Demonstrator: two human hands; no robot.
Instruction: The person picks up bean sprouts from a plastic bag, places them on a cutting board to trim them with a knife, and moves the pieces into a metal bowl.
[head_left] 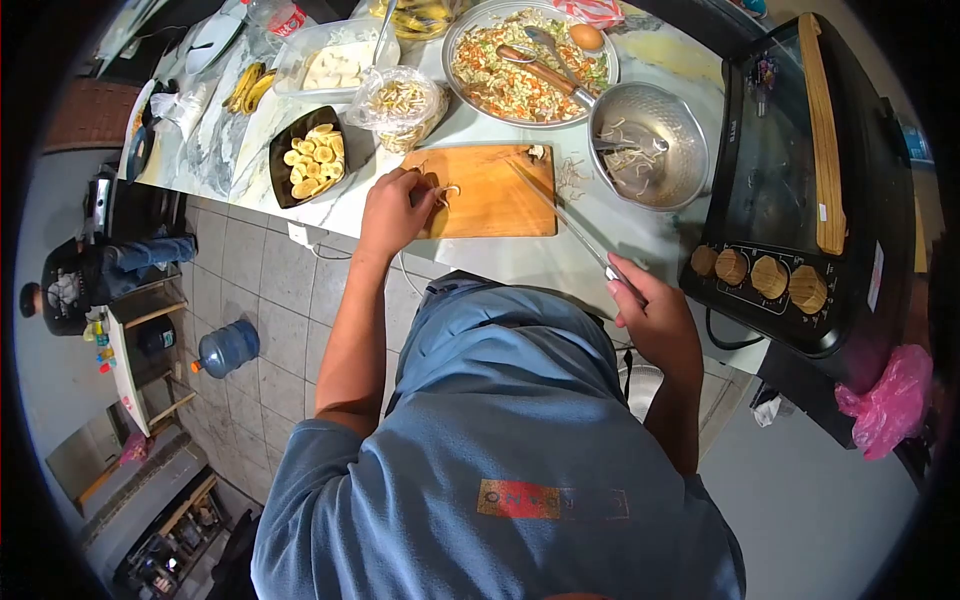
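Observation:
My left hand (395, 208) rests over the left part of a wooden cutting board (490, 215), its fingers curled together. At its fingertips are a few thin bean sprouts (450, 192). My right hand (658, 315) is closed around the handle of a long knife (575, 228). The blade slants up and left, with its tip over the right part of the board. Right of the board stands a dented metal bowl (690, 165) with some sprouts and a metal utensil in it. Behind my left hand is a plastic bag of sprouts (400, 105).
Chopped vegetables fill a big round tray (455, 85), with a ladle and an egg (586, 37) on top. Banana slices (318, 160) sit in a dark bowl. A white-filled container (290, 75) stands behind. On the right is an oven (770, 200). A person (80, 280) stands at far left.

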